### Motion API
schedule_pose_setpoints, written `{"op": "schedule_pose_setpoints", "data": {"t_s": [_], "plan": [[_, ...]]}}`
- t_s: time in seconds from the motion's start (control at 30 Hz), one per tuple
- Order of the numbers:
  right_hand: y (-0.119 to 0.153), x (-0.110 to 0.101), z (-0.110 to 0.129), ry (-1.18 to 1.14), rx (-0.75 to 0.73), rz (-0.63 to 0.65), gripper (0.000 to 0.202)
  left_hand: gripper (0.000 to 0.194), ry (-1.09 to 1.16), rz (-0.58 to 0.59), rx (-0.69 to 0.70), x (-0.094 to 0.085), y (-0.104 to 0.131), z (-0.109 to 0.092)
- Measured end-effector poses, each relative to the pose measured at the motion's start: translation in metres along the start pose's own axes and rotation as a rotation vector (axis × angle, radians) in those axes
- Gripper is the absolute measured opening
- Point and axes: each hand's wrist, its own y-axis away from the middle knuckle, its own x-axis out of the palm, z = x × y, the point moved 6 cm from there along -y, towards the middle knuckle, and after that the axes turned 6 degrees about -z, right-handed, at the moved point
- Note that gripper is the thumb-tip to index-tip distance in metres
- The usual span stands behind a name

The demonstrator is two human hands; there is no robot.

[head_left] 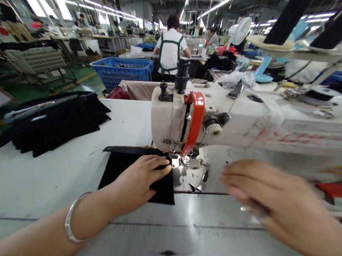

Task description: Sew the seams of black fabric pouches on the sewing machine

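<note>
My left hand (147,177) lies flat with fingers stretched over a black fabric piece (122,163), its fingertips close to the presser foot. Along the fabric's far edge runs a darker strip with a thin gold-coloured line. The fabric's right edge is beside the needle area of a white sewing machine (170,116) with an orange lever guard (196,116). To the right of the needle plate (186,178), my right hand (265,191) is blurred by motion, above the table. Its fingers are curled together; something pale and dark shows under them, too smeared to name.
A stack of black fabric pieces (58,123) lies at the table's left. Behind the table stand a blue plastic basket (122,70) and a seated person in a white shirt (171,51). Black thread cones (289,18) rise at the right. Measuring marks (179,228) run along the front.
</note>
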Motion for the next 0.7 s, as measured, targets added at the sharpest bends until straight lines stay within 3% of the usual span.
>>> {"op": "schedule_pose_setpoints", "data": {"t_s": [0.13,0.23,0.37,0.53,0.7], "plan": [[-0.045,0.070,0.002,0.080,0.042,0.193,0.032,0.078,0.008,-0.017,-0.002,-0.002,-0.001,-0.001],[-0.054,0.098,-0.006,0.147,0.136,0.292,0.039,0.079,0.007,0.005,-0.004,-0.001,-0.002,0.001],[-0.049,0.101,-0.010,0.134,0.156,0.280,0.049,0.080,0.008,0.012,-0.003,0.001,-0.002,0.004],[-0.049,0.102,-0.011,0.138,0.156,0.230,0.027,0.076,-0.005,-0.023,0.009,0.000,-0.004,0.004],[-0.049,0.101,-0.010,0.087,0.147,0.169,0.023,0.074,0.006,-0.033,0.009,-0.001,-0.003,0.003]]}}
